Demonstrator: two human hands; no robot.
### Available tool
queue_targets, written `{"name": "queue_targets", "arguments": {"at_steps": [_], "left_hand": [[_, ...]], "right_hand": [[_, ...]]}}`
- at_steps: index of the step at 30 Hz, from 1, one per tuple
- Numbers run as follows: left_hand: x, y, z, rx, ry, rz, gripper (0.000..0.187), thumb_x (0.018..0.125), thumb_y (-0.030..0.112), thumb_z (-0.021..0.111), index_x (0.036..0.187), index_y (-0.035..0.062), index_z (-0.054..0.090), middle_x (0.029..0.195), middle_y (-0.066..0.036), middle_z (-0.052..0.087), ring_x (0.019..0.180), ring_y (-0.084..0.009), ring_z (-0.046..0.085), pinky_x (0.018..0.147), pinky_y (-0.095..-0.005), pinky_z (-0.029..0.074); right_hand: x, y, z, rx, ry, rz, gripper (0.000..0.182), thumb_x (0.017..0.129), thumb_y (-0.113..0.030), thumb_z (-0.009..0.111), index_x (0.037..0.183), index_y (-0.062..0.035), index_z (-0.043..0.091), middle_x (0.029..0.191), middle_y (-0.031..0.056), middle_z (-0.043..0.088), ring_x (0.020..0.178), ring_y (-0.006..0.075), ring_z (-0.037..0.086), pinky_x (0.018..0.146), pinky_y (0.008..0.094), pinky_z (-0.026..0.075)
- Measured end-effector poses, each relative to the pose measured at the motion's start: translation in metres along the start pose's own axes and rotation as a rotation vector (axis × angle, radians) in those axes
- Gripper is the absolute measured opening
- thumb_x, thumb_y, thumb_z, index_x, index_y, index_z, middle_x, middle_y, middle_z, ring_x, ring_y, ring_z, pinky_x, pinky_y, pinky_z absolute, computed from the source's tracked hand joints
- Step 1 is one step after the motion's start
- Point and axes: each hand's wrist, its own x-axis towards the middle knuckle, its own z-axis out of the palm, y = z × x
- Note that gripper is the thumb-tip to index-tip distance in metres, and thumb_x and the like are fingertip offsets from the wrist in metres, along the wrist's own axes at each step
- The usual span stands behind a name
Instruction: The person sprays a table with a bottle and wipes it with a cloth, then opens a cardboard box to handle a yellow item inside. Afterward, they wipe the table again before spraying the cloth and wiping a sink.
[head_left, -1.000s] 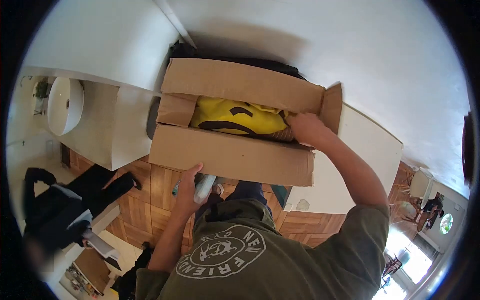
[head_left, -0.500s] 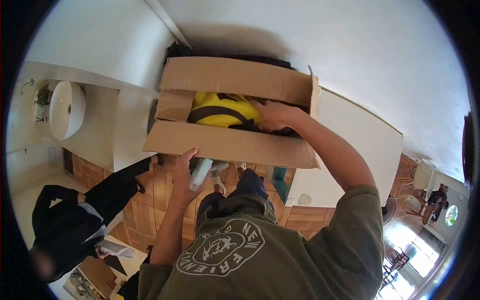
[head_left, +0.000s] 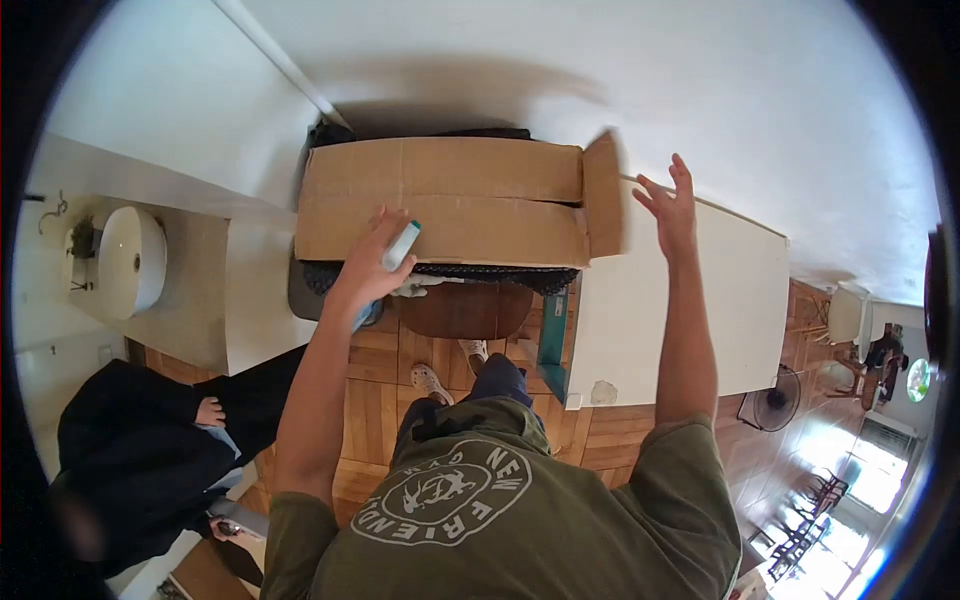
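The cardboard box [head_left: 440, 225] has its two long flaps folded down and meeting along the middle, so its contents are hidden. At its right end a short flap [head_left: 603, 195] sticks out to the side. My left hand [head_left: 365, 262] is closed around a pale, whitish thing with a teal end [head_left: 401, 247], over the box's near left part; its kind I cannot tell. Off the right end, near the short flap, my right hand [head_left: 672, 210] is raised with fingers spread and nothing in it.
Dark mesh fabric [head_left: 480, 277] shows under the box, with a brown wooden seat [head_left: 465, 310] below. To the right stands a white cabinet [head_left: 690, 300]. A person in black [head_left: 140, 430] is at the left, near a counter with a white basin [head_left: 133, 262]. A fan [head_left: 775, 400] stands farther right.
The long flaps have folded over the yellow-and-black contents. My right hand has come out of the box and moved right. My left hand has risen over the box, still holding the pale thing.
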Motion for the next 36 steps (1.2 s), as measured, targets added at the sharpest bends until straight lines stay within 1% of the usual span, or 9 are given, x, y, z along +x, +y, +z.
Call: {"name": "queue_targets", "arguments": {"at_steps": [3, 5, 6, 8, 10, 14, 20, 26, 36], "left_hand": [[0.005, -0.014, -0.004, -0.165, 0.066, 0.111, 0.058, 0.085, 0.016, 0.070, 0.138, 0.0117, 0.049, 0.135, -0.018, 0.053, 0.128, -0.0322, 0.050, 0.102, -0.0401, 0.044], [-0.004, 0.004, -0.036, -0.522, -0.086, -0.256, 0.056, 0.086, 0.020, 0.072, 0.137, 0.0091, 0.052, 0.135, -0.013, 0.054, 0.119, -0.0240, 0.055, 0.097, -0.0338, 0.045], [-0.013, -0.008, -0.037, -0.592, 0.055, -0.349, 0.055, 0.086, 0.021, 0.073, 0.136, 0.0073, 0.052, 0.129, -0.011, 0.057, 0.113, -0.0205, 0.057, 0.094, -0.0319, 0.046], [-0.030, -0.051, -0.038, -0.722, 0.345, -0.440, 0.054, 0.086, 0.022, 0.074, 0.133, 0.0042, 0.054, 0.121, -0.009, 0.061, 0.105, -0.0175, 0.059, 0.088, -0.0307, 0.047], [-0.045, -0.096, -0.045, -0.846, 0.647, -0.444, 0.053, 0.085, 0.022, 0.076, 0.130, 0.0017, 0.056, 0.115, -0.009, 0.064, 0.101, -0.0183, 0.060, 0.085, -0.0321, 0.048], [-0.038, -0.129, -0.063, -1.047, 0.237, -0.640, 0.051, 0.084, 0.021, 0.077, 0.127, 0.0022, 0.057, 0.115, -0.008, 0.065, 0.103, -0.0208, 0.061, 0.089, -0.0347, 0.049], [-0.048, -0.143, -0.061, -1.238, 0.102, -0.549, 0.056, 0.085, 0.023, 0.076, 0.131, 0.0006, 0.053, 0.126, -0.010, 0.059, 0.114, -0.0238, 0.057, 0.097, -0.0389, 0.047], [-0.208, -0.087, -0.102, -1.179, 0.267, -0.475, 0.056, 0.085, 0.015, 0.075, 0.135, 0.0028, 0.051, 0.129, -0.007, 0.057, 0.118, -0.0205, 0.054, 0.098, -0.0363, 0.044], [-0.346, -0.135, 0.001, -1.185, 0.149, -0.772, 0.061, 0.084, 0.009, 0.072, 0.138, 0.0026, 0.045, 0.131, -0.009, 0.055, 0.121, -0.0236, 0.052, 0.102, -0.0376, 0.039]], "right_hand": [[-0.020, 0.026, 0.029, 0.103, -0.193, 0.090, 0.068, 0.093, -0.025, 0.064, 0.147, 0.0003, 0.032, 0.145, 0.0152, 0.044, 0.123, 0.0247, 0.054, 0.099, 0.0440, 0.047], [-0.022, 0.079, 0.063, -0.627, -0.467, -0.319, 0.050, 0.093, -0.031, 0.062, 0.131, 0.0008, 0.053, 0.139, 0.0178, 0.050, 0.126, 0.0387, 0.049, 0.105, 0.0478, 0.039], [-0.052, 0.069, 0.087, -1.116, -0.187, -0.414, 0.056, 0.087, -0.029, 0.069, 0.132, -0.0012, 0.052, 0.139, 0.0207, 0.048, 0.124, 0.0474, 0.047, 0.107, 0.0478, 0.037], [-0.057, 0.068, 0.096, -0.871, 0.168, -0.528, 0.063, 0.082, -0.029, 0.076, 0.131, 0.0019, 0.051, 0.142, 0.0203, 0.045, 0.120, 0.0448, 0.052, 0.101, 0.0462, 0.045], [-0.048, 0.078, 0.082, -0.347, -0.026, 0.107, 0.066, 0.082, -0.030, 0.078, 0.131, 0.0036, 0.050, 0.137, 0.0193, 0.050, 0.117, 0.0376, 0.056, 0.094, 0.0431, 0.050], [-0.043, 0.083, 0.072, 0.179, -0.324, 0.536, 0.070, 0.081, -0.033, 0.080, 0.131, 0.0055, 0.050, 0.124, 0.0151, 0.059, 0.110, 0.0243, 0.061, 0.085, 0.0363, 0.056], [-0.086, 0.070, 0.064, 0.099, -0.283, 0.370, 0.067, 0.080, -0.034, 0.081, 0.129, 0.0031, 0.053, 0.116, 0.0131, 0.065, 0.104, 0.0220, 0.064, 0.085, 0.0355, 0.055], [-0.252, 0.006, 0.042, -0.154, -0.204, 0.403, 0.069, 0.079, -0.041, 0.079, 0.125, 0.0054, 0.056, 0.111, 0.0155, 0.067, 0.100, 0.0201, 0.065, 0.088, 0.0335, 0.051], [-0.389, 0.123, 0.034, -0.194, -0.236, 0.614, 0.072, 0.078, -0.045, 0.079, 0.126, 0.0032, 0.056, 0.114, 0.0167, 0.066, 0.105, 0.0242, 0.064, 0.091, 0.0364, 0.051]]}}
